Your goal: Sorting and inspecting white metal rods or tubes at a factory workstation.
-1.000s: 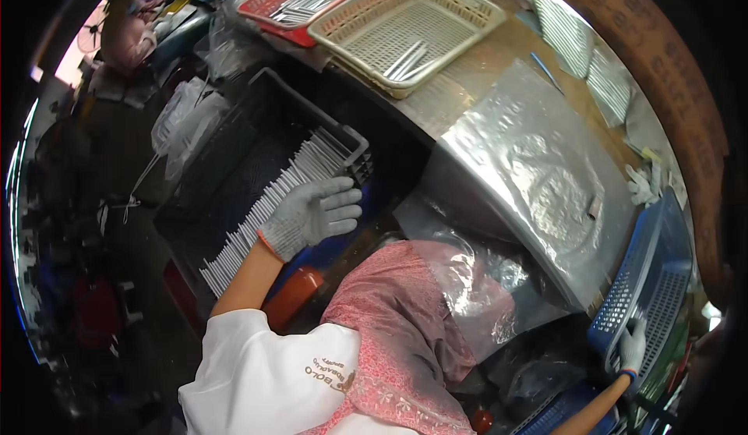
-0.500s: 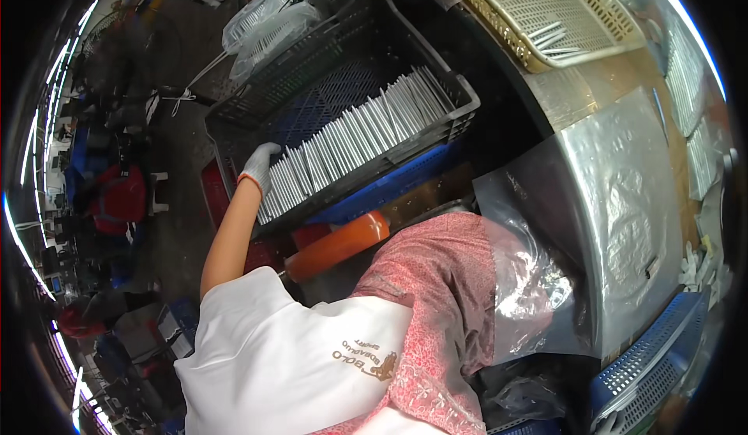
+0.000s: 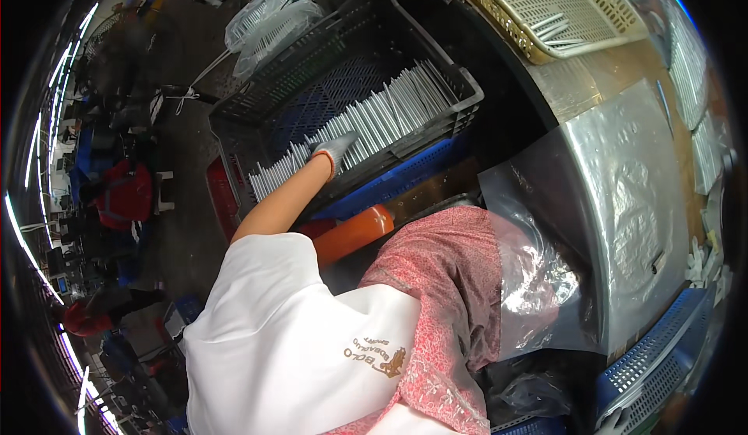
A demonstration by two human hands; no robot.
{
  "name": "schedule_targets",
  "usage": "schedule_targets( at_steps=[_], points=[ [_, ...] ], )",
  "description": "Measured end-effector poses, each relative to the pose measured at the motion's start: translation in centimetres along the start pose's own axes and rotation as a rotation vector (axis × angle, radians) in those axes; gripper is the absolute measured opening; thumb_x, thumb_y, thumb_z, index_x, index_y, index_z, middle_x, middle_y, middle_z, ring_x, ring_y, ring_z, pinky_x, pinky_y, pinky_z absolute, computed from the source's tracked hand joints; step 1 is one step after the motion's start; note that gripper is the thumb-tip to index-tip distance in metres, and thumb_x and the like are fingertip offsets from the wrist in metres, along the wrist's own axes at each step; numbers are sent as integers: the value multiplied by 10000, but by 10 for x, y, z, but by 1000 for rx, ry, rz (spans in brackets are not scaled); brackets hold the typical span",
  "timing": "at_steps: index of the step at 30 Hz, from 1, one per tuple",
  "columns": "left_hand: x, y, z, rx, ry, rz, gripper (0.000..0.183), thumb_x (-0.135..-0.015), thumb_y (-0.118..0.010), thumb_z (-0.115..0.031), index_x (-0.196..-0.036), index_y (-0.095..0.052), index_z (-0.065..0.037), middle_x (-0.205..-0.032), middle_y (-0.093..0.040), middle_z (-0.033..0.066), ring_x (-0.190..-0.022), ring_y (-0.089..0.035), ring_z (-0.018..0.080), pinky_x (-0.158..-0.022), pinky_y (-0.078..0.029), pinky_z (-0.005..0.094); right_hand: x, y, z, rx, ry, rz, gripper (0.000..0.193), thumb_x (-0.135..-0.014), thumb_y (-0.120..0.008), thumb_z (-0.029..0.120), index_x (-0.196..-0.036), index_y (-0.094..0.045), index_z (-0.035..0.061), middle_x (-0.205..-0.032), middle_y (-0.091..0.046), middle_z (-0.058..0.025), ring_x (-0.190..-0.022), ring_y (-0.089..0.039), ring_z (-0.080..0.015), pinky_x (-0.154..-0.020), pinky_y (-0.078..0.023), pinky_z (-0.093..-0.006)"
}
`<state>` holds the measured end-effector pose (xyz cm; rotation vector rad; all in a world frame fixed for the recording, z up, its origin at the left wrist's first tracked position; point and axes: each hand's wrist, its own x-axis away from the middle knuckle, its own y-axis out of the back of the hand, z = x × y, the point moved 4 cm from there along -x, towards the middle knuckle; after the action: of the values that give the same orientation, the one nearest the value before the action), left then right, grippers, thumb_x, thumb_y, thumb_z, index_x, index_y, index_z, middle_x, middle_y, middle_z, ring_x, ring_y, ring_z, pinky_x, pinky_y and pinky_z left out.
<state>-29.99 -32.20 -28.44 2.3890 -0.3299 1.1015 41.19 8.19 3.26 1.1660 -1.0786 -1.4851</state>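
Inside the black crate [image 3: 471, 96], the rods [image 3: 389, 115] lean in a close row along the side nearest you, upper ends uneven. Your gloved left hand [image 3: 333, 152] rests on the row, left of its middle. Its fingertips are partly hidden; whether that grip is spread or pinching cannot be told. Your right hand [image 3: 615, 420] appears only as a pale patch of glove at the lower edge, by the blue basket [image 3: 639, 373]; its grip cannot be told either.

Risks, in judgement: rods packed this tightly could drag neighbours along or topple the row if you pulled at a slant. A thin, smooth rod could slip through gloved fingers. Your bare forearm [image 3: 284, 197] crosses the row's left end and could knock rods askew or be scratched.
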Motion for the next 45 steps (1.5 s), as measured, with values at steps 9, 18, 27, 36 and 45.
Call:
schedule_targets(
  at_steps=[9, 18, 27, 36, 45],
  points=[
    [-19, -52, -52, -192, 69, -181, 946, -777, -592, -602, -1421, -272, 14, -1488, -236, 211, -1392, -222, 268, -1123, -170, 339, 0, 1, 2, -34, -86, 11, 388, -842, -651, 324, -1108, -636, 43, -1082, -650, -134, -956, -630, -263, -854, -479, -349],
    [-41, -151, -134, -291, -64, -97, 859, -841, -481, -573, -1448, -208, -30, -1508, -191, 189, -1402, -181, 272, -1130, -139, 336, -5, -3, -12, -90, -53, -23, 411, -836, -652, 327, -1124, -629, 35, -1119, -636, -148, -1009, -613, -282, -896, -463, -359],
    [-97, -166, -135, -336, 18, 64, 841, -878, -396, -574, -1472, -94, -60, -1528, -128, 172, -1409, -147, 274, -1138, -104, 327, -8, -7, -2, -62, -87, 26, 410, -840, -659, 301, -1139, -616, 24, -1135, -622, -161, -1027, -603, -279, -908, -457, -357],
    [21, -140, -135, -216, -10, -294, 1176, -665, -743, -347, -1433, 69, 19, -1378, -340, 331, -1298, -383, 343, -1084, -282, 345, -5, 5, -17, 36, -37, -74, 437, -826, -668, 335, -1135, -620, 29, -1098, -642, -150, -988, -621, -278, -874, -473, -355],
    [-63, -82, -64, 39, -113, -141, 231, -720, -616, -222, -805, -624, -7, -789, -573, 122, -689, -535, 229, -637, -445, 361, -27, -19, -57, -115, -66, 25, 463, -880, -589, 298, -1228, -531, -1, -1221, -571, -144, -1072, -569, -258, -908, -438, -336]
  ],
)
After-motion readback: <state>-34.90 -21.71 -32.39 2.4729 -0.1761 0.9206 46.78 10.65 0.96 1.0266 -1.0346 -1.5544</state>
